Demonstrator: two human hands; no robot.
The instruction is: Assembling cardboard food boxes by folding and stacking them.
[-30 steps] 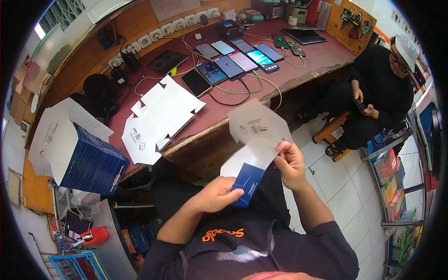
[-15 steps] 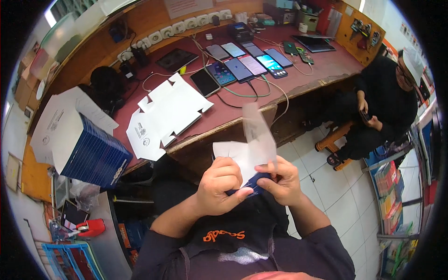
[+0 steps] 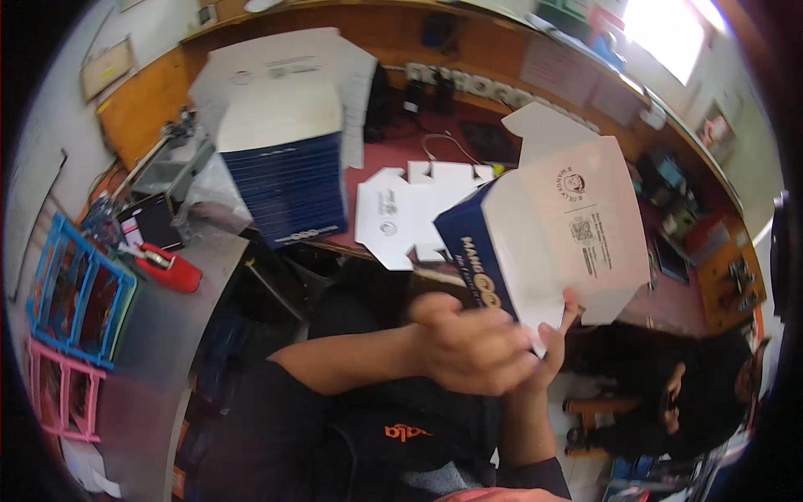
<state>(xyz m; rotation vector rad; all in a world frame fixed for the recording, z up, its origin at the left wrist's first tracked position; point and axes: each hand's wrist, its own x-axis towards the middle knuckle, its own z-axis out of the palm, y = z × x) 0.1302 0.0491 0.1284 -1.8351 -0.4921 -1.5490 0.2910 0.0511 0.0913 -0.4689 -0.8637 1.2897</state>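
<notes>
A partly folded paper carton [image 3: 535, 226], navy blue outside and white inside with a printed lid flap standing up, is held over the desk edge. My right hand [image 3: 550, 347] grips its lower corner, thumb inside and fingers behind. My left hand [image 3: 473, 343] is curled in front of that same corner, blurred, covering part of the right hand; whether it grips the carton cannot be made out. A flat white carton blank [image 3: 389, 205] lies on the desk behind. To its left stands a tall stack of nested blue cartons [image 3: 288, 188] with white flaps raised.
The red desk [image 3: 355, 177] has a row of sockets [image 3: 478, 85] along its back. At left are a red tape dispenser [image 3: 170, 269], a blue plastic rack [image 3: 75, 284] and a pink rack [image 3: 63, 385]. A person in dark clothes [image 3: 711, 393] sits at the right.
My view has swung left toward the carton stack. The carton has opened into a larger shape with its lid flap up, and my left hand has crossed in front of the right.
</notes>
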